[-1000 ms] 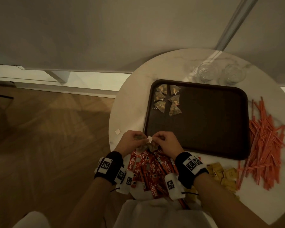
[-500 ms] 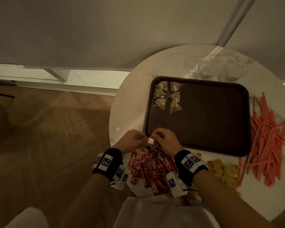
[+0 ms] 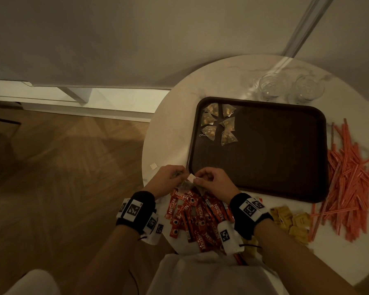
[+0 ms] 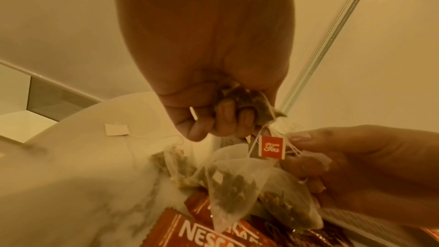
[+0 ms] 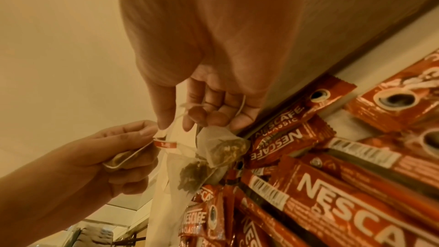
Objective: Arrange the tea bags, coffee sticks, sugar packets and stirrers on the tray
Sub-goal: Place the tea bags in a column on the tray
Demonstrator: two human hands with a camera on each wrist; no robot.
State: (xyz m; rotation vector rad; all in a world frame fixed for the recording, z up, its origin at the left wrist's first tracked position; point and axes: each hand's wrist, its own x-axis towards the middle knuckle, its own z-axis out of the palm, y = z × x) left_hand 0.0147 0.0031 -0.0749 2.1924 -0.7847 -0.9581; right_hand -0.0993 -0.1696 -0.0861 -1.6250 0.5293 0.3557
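Mesh pyramid tea bags (image 4: 228,185) dangle by knotted white strings over the red coffee sticks (image 3: 200,213) at the near edge of the round white marble desk (image 3: 168,133), and since a second ago the two hands have barely shifted, so this bunch seems stuck in untangling while six tea bags (image 3: 218,124) lie in the far left corner of the dark brown plastic tray (image 3: 285,188). The left hand (image 3: 168,177) is curled tight round one scrunched bag, and the right hand (image 3: 215,184) pinches the strings beside the small red paper tag (image 4: 272,146), another bag hanging under its fingers. Orange stirrers (image 3: 349,177) and yellow sugar packets (image 3: 294,220) wait on the desk.

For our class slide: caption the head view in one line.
Both hands untangle tea bags beside a tray already holding six.
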